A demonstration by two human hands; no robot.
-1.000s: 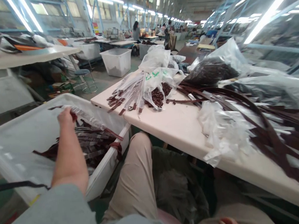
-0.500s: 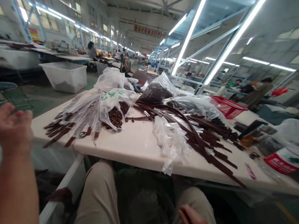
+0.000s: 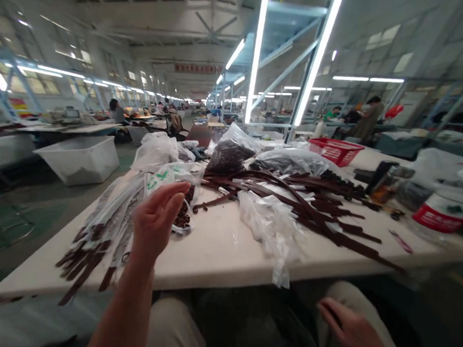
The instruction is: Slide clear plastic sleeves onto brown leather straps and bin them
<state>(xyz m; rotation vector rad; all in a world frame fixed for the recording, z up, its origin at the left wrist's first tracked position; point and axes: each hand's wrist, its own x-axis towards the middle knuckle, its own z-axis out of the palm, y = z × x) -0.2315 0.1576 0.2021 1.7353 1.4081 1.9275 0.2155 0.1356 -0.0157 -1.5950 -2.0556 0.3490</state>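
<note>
Spreading over the worktop [image 3: 218, 260], brown straps [image 3: 322, 209] lie right of a green-printed plastic bag [image 3: 174, 173]. The left hand [image 3: 158, 216] hovers before it, outstretched and empty; the right hand [image 3: 350, 327] curls at the thigh [image 3: 350, 290], its grip unclear.

Tube lights [image 3: 257, 50] glare white overhead amid dimness, with edges smeared and stretched.

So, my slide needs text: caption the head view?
Left hand hovers over a worktable of brown straps and plastic bags; right hand low by the knee.
</note>
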